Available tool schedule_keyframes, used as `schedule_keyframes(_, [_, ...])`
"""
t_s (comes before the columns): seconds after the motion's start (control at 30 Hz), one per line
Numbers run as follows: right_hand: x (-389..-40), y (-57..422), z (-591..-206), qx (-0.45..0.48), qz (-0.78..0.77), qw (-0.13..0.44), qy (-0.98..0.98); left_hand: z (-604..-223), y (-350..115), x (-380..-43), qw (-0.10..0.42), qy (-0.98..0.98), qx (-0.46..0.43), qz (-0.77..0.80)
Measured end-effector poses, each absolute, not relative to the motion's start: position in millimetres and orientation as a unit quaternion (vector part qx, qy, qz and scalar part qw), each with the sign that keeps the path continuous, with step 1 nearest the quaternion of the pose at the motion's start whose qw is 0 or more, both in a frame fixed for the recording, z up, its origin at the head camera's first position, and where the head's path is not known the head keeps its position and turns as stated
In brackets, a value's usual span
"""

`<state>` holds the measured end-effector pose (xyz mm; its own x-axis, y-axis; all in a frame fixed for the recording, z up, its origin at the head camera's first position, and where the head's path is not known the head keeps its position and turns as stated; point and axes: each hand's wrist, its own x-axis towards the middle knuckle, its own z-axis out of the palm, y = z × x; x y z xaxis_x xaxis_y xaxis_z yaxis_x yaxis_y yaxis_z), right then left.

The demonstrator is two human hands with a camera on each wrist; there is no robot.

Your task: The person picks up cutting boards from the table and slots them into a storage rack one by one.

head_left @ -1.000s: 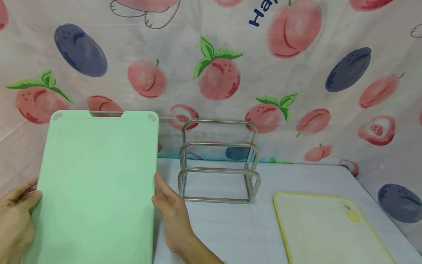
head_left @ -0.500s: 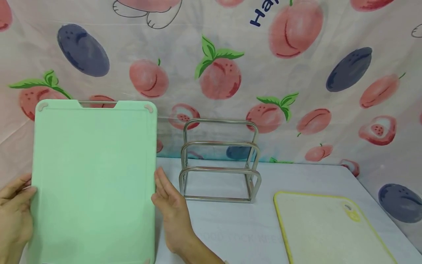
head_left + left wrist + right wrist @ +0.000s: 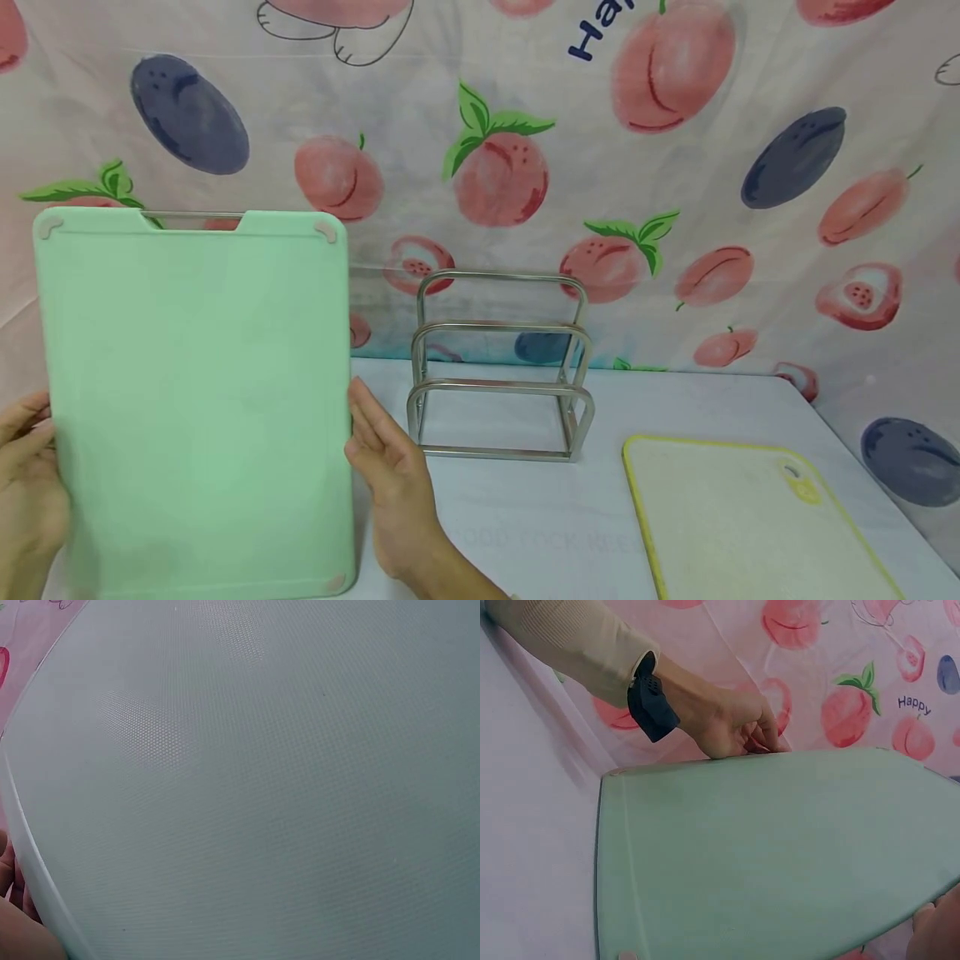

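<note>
A large light-green cutting board (image 3: 198, 400) stands upright on the left of the head view, its broad face toward me. It has a cut-out handle with a metal bar (image 3: 191, 215) at the top, and small pinkish pads at its corners. My left hand (image 3: 30, 483) grips the left edge, thumb at the front and fingers partly hidden behind. At the right edge my right hand (image 3: 397, 483) holds the board between thumb and fingers. The left wrist view is mostly filled by the board's finely textured face. In the right wrist view both hands are at opposite edges.
A metal rack (image 3: 498, 387) with three upright loops stands on the white-covered table (image 3: 525, 517), right of the green board. Farther right lies a pale cutting board (image 3: 742, 508) with a yellow rim. A fruit-patterned cloth (image 3: 570, 167) hangs behind the table.
The green cutting board has risen and shifted left, now leaning slightly left, with its lower right corner in view. My left hand moved left with it; the right hand stayed nearly in place.
</note>
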<state>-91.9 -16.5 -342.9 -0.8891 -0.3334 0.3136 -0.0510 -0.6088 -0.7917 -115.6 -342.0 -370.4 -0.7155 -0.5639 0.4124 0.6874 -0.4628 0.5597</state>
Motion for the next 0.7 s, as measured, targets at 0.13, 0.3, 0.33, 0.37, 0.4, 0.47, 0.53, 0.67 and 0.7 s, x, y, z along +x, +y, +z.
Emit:
schedule_keyframes(0.13, [-89.7,-15.5,-339.1,-0.229,-0.870,0.077,0.430,-371.7,-346.3,-115.5,0.363,-0.348,-0.078,-0.861])
schedule_keyframes(0.3, [-83.8,-13.4,-330.5,-0.242,-0.869,0.068,0.427,-373.8,-348.1,-117.4,0.386,-0.369,-0.053,-0.844])
schedule_keyframes(0.33, [-83.6,-13.6,-330.3,-0.245,-0.868,0.066,0.427,-373.4,-347.7,-117.3,0.390,-0.367,-0.050,-0.843])
schedule_keyframes(0.37, [-84.1,-14.0,-331.4,-0.247,-0.867,0.064,0.427,-373.1,-347.7,-117.5,0.396,-0.361,-0.044,-0.843])
schedule_keyframes(0.4, [-84.8,-14.6,-332.9,-0.250,-0.866,0.062,0.428,-372.9,-348.3,-117.6,0.398,-0.358,-0.045,-0.843])
schedule_keyframes(0.47, [-86.2,-15.9,-336.2,-0.252,-0.864,0.057,0.431,-371.4,-348.2,-116.9,0.402,-0.332,-0.048,-0.852])
schedule_keyframes(0.53, [-87.4,-16.8,-339.1,-0.254,-0.863,0.054,0.434,-369.6,-348.1,-116.5,0.404,-0.309,-0.053,-0.859])
schedule_keyframes(0.67, [-87.8,-17.5,-341.9,-0.258,-0.861,0.047,0.435,-364.0,-345.6,-115.2,0.409,-0.291,-0.054,-0.863])
schedule_keyframes(0.7, [-87.7,-17.5,-342.1,-0.261,-0.861,0.047,0.434,-362.2,-345.3,-114.9,0.406,-0.287,-0.052,-0.866])
